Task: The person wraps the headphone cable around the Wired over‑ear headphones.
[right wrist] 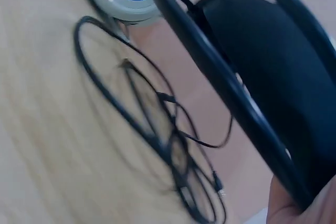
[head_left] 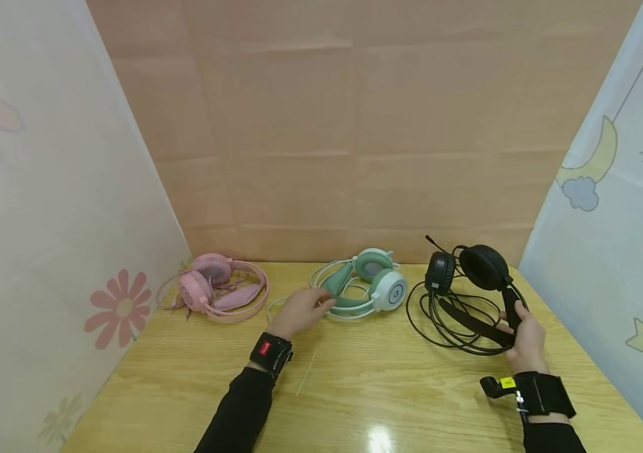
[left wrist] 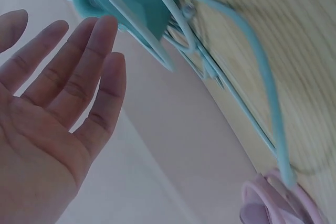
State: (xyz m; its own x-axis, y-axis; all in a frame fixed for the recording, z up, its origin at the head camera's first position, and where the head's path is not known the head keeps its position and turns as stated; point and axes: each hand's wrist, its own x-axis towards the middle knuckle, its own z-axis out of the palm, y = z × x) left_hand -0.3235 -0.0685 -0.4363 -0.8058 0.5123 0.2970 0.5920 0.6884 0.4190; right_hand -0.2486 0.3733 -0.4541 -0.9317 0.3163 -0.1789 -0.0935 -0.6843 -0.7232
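On the right, my right hand grips the headband of a black headset. Its ear cups are raised over a loop of black cable, and a thin microphone boom sticks up at the back. The right wrist view shows the dark headband close up, with part of the hand at the lower corner. At the middle, my left hand is beside the green and white headphones. In the left wrist view that hand has its fingers extended, apart from the green headband.
Pink headphones lie at the left back of the wooden table. A brown paper-like backdrop stands behind, with patterned white panels on the left and right. A pale green cable trails near the left hand.
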